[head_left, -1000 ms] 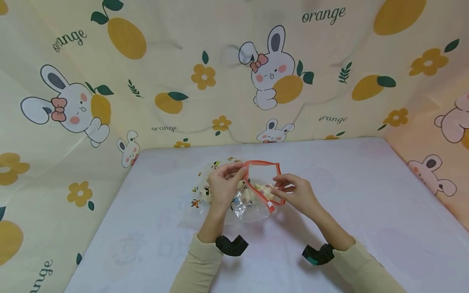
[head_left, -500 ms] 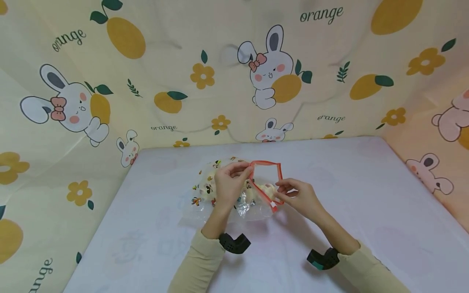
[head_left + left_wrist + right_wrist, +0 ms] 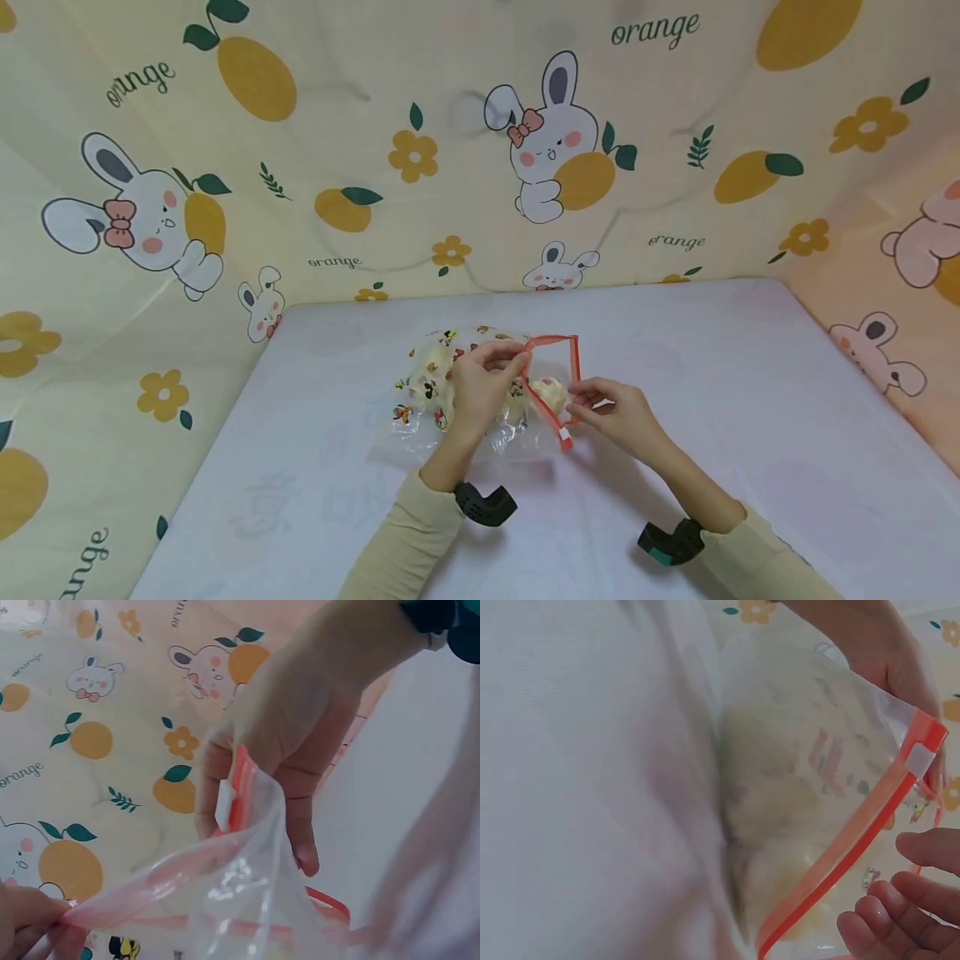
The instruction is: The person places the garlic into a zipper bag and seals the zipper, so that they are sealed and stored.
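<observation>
A clear zip bag printed with small cartoon figures lies on the table. Inside are pale cream, rounded lumps whose kind I cannot tell. Its mouth has an orange-red zip edge with a white slider, and it gapes. My left hand pinches the left side of that edge; its fingertips also show at the lower left of the left wrist view. At the right side, my right hand has thumb and fingers curled at the edge. Just where its fingertips meet the plastic is partly hidden.
A white-covered table stretches around the bag. Behind it hangs a cloth with rabbits, oranges and flowers. Black wrist-worn devices sit on both forearms.
The left hand has moved right and slightly down, drawing the left side of the bag's mouth rightward. The right hand has shifted slightly down and right, and the mouth looks narrower.
</observation>
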The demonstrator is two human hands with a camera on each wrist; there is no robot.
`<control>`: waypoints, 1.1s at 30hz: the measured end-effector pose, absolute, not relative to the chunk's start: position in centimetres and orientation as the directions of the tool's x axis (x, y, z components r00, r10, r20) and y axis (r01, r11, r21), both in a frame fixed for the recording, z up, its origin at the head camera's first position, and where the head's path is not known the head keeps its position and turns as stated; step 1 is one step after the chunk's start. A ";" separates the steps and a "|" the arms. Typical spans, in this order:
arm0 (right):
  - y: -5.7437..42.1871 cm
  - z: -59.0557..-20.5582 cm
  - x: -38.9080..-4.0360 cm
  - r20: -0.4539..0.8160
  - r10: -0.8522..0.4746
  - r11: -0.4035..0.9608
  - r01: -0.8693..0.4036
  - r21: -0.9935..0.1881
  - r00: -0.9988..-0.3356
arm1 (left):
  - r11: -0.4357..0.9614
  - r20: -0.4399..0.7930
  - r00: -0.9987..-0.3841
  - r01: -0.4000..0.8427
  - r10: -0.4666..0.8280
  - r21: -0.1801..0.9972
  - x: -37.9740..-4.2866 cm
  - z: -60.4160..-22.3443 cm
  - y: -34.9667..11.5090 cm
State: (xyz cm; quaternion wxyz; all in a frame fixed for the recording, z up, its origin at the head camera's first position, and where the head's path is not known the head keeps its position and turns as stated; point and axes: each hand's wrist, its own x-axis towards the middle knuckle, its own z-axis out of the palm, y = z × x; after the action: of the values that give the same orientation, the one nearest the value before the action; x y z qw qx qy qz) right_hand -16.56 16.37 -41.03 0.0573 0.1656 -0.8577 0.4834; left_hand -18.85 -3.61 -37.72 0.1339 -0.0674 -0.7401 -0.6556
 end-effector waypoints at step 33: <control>18.5 -43.0 -14.1 -0.068 -0.485 0.386 -0.144 -0.911 -0.872 | 0.306 0.312 -0.944 0.329 0.104 0.894 -17.9 -41.3 -1.6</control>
State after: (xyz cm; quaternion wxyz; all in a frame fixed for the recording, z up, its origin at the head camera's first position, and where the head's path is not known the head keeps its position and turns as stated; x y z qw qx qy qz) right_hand -14.15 18.49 -43.00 -0.1642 0.1928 -0.8161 0.5195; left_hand -17.90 -1.62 -41.34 0.0981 -0.1348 -0.8020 -0.5736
